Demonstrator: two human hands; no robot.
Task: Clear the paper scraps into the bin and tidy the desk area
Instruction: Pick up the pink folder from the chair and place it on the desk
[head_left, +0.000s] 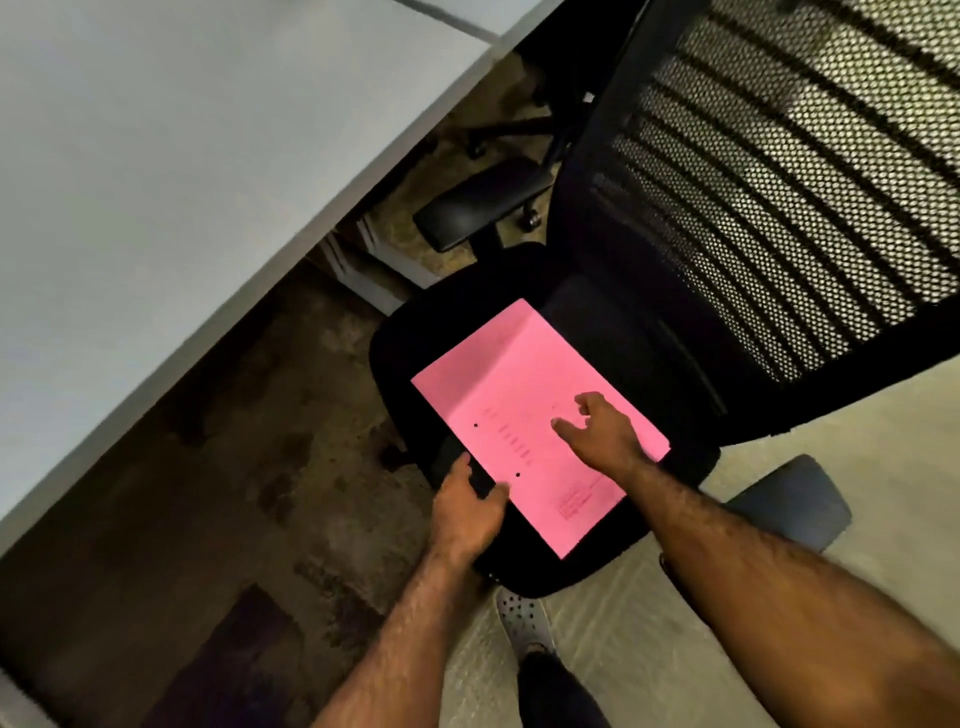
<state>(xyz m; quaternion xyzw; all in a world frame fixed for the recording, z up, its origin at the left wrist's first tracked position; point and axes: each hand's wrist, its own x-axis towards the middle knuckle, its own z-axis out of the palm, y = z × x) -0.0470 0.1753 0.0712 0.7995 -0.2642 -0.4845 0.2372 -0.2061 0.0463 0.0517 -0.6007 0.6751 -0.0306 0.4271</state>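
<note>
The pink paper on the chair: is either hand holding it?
Left hand touches the pink paper's near edge; right hand rests on top. A true grip cannot be told.
</note>
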